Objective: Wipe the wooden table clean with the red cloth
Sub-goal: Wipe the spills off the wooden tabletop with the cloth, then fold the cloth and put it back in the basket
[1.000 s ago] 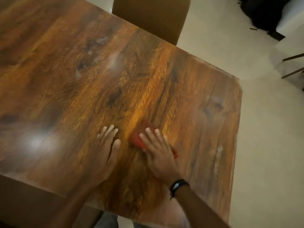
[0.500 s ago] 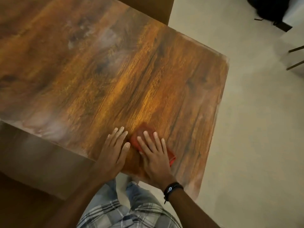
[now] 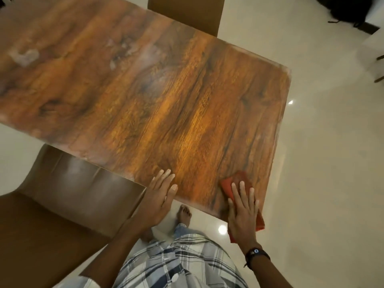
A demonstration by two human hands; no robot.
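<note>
head view: the right grip [image 3: 243, 213] lies flat, fingers straight and slightly spread, palm pressing down on the red cloth [image 3: 236, 180]. it is not curled round anything. the cloth sits at the lower right corner of the tabletop [image 3: 166, 100], its upper end showing past the fingertips. its lower end seems to hang over the near edge, under the palm and wrist. the left grip [image 3: 158, 198] is also flat and wide, holding nothing, its fingers resting on the near edge towards the lower middle of the frame, well apart from the cloth. a dark wristband [image 3: 256, 254] circles the right wrist.

further out, pale patches [image 3: 26, 56] mark the wood in the upper left, with more near the upper middle. i cannot tell if they are dust, residue or glare. a brown chair [image 3: 72, 183] stands at lower left, another chair [image 3: 185, 13] at the top, and glossy pale floor [image 3: 322, 163] lies to the right and below.

the likely trouble is at this corner. since only flat pressure pins the cloth, a stroke towards the edge could carry it off the tabletop and drop it to the floor. the palm could also slide off the rim. the bracing left grip may leave prints on the wood, and the far patches could be missed if the strokes stay near.
</note>
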